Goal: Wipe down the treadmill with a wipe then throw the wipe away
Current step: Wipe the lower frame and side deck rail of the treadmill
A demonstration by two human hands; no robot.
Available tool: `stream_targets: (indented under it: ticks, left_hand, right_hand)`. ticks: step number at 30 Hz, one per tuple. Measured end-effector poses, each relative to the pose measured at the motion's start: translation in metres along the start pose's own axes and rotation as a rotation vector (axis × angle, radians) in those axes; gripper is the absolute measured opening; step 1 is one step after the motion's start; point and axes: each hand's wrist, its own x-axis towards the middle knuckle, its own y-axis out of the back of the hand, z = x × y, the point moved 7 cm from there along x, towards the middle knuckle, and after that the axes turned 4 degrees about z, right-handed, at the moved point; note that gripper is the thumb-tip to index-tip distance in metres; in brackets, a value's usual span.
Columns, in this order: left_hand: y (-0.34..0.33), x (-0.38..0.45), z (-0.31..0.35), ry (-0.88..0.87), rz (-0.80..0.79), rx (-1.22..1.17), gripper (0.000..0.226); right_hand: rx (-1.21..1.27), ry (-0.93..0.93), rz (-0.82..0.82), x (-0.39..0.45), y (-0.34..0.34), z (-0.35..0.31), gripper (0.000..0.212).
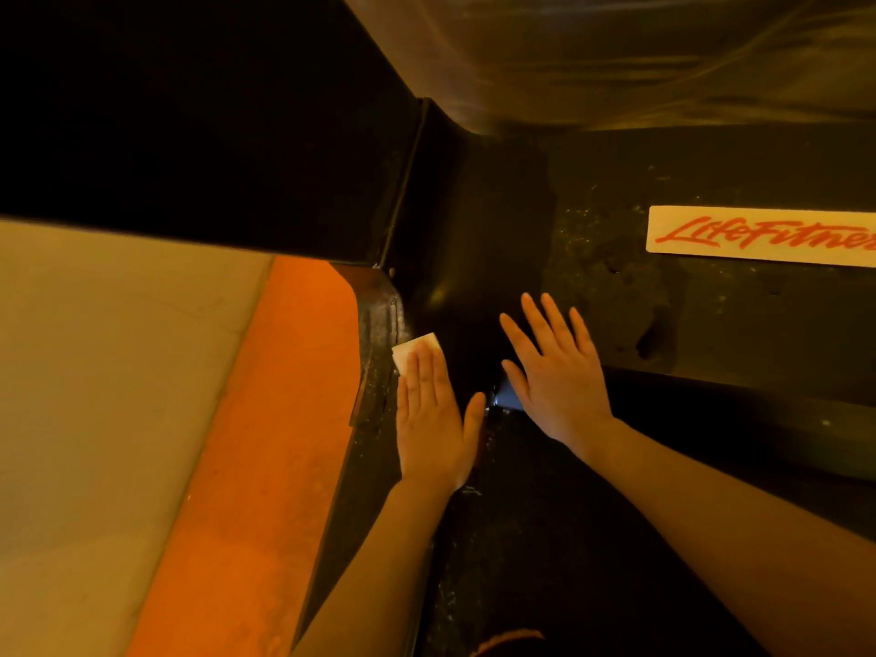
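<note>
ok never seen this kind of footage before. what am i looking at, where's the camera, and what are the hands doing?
This is one picture from a wide-angle camera worn on a person's head, looking forward and down, so the two bare arms come in from the bottom edge. There is no robot.

The dark surface is part of a treadmill; the white label with red "LifeFitness" lettering sits on it at the right. The orange strip and the pale area left of it look like floor beside the machine.

The left hand lies flat, fingers straight, pressing a small white wipe against the treadmill's dark edge; only the wipe's corner shows past the fingertips. The right hand is spread open over the dark surface and holds nothing.
</note>
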Motion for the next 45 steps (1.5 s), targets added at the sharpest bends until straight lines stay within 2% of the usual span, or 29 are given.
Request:
stream_targets:
  ticks: [4, 6, 8, 13, 16, 22, 28, 34, 37, 45]
  left_hand:
    - [-0.004, -0.006, 0.01, -0.172, -0.046, 0.073, 0.08]
    - [-0.002, 0.001, -0.001, -0.112, -0.028, 0.086, 0.081]
    - [0.001, 0.014, -0.011, 0.021, 0.011, 0.041, 0.084]
    - [0.003, 0.034, -0.005, 0.211, 0.12, -0.072, 0.088]
    - [0.004, 0.031, -0.003, 0.212, 0.106, -0.048, 0.087]
    - [0.012, 0.004, -0.013, 0.096, 0.066, -0.059, 0.09]
    - [0.026, 0.006, -0.026, 0.094, 0.148, -0.238, 0.057]
    - [0.03, 0.006, -0.03, 0.067, 0.242, -0.217, 0.051]
    - [0.03, 0.008, -0.033, 0.086, 0.231, -0.206, 0.047]
    - [0.035, 0.006, -0.036, 0.18, 0.296, -0.393, 0.025]
  right_hand:
    - [-0.016, -0.001, 0.019, 0.0, -0.002, 0.001, 0.056]
    - [-0.019, -0.002, 0.022, 0.001, -0.003, 0.001, 0.055]
    - [-0.024, -0.003, 0.018, 0.0, -0.003, 0.001, 0.059]
    - [-0.01, -0.001, 0.044, 0.0, -0.002, 0.0, 0.06]
    - [-0.005, -0.001, 0.05, 0.001, -0.002, 0.0, 0.06]
    - [0.001, -0.004, 0.047, 0.0, -0.002, 0.001, 0.06]
    - [-0.004, -0.008, 0.04, 0.0, -0.002, 0.001, 0.06]
    - [0.001, -0.005, 0.028, 0.0, -0.003, 0.002, 0.061]
    - [-0.002, -0.006, 0.023, 0.0, -0.003, 0.002, 0.061]
    - [0.009, -0.01, 0.022, 0.0, -0.001, 0.001, 0.061]
